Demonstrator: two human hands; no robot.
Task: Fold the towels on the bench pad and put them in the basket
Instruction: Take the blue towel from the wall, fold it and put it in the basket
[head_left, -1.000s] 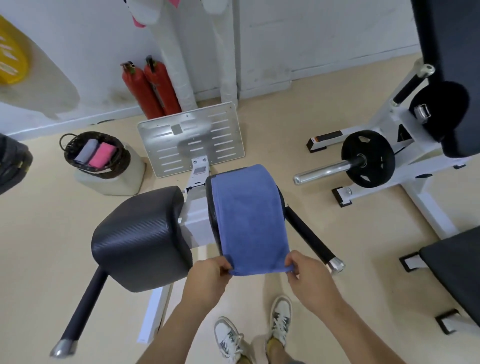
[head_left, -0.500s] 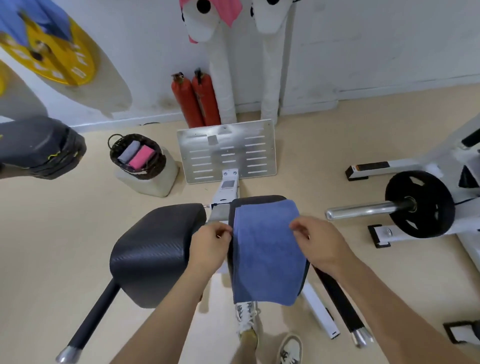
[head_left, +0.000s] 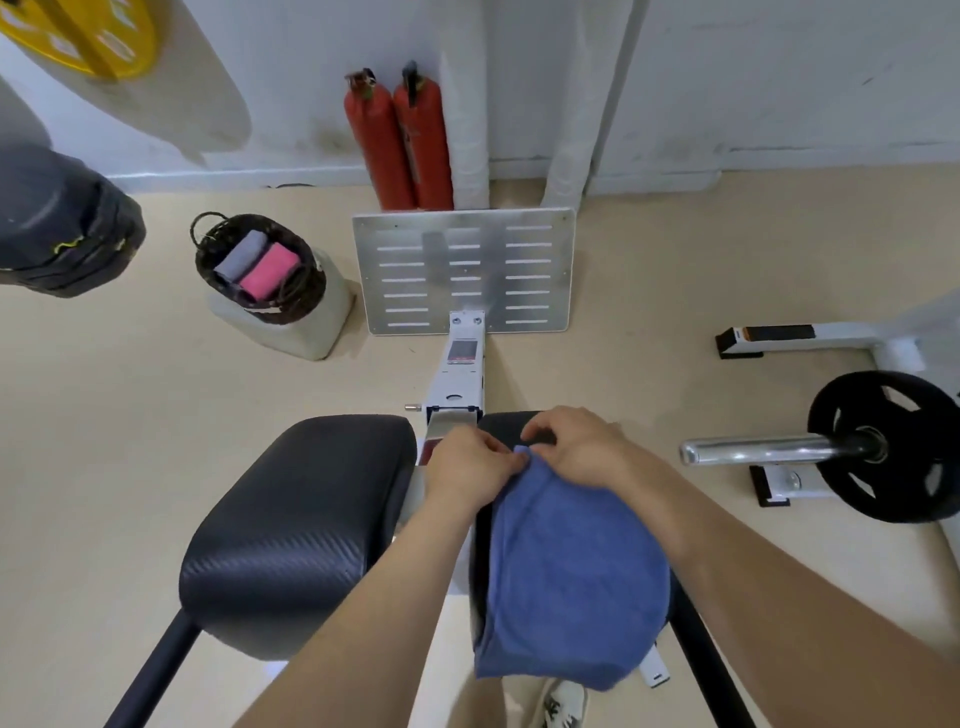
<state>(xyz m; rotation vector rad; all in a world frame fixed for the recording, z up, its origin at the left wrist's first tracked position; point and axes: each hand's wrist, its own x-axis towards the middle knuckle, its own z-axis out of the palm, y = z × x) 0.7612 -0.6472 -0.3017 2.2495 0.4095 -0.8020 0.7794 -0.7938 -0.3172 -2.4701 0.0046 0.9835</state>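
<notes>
**Both hands are pinching the far end of the towel on the pad**

You are leaning over the right pad (head_left: 506, 423), and the blue towel (head_left: 571, 571) is lying draped over it, with its near end hanging down over the front of the pad. Your left hand (head_left: 467, 467) and your right hand (head_left: 576, 447) are meeting close together at the far end of the towel. The fingers of both hands are curled and are pinching the cloth there. The left fingers (head_left: 501, 457) are grasping a small raised corner, and the right fingers (head_left: 540, 434) are bending over the edge just beside it.

I am judging that you are holding the end with two hands because you are lining up the layers of a fold. The pad is supporting the cloth from below, so it is probably not slipping while you are bringing the edges together. How many layers are lying there, I cannot tell.

The basket (head_left: 306, 291) is standing on a pale block on the floor, well apart to your left. A grey towel (head_left: 241, 257) and a pink towel (head_left: 267, 273) are already lying in it, folded, side by side. So the task is looking far along: this towel is needing its fold finished, and then the carry to the basket.
</notes>
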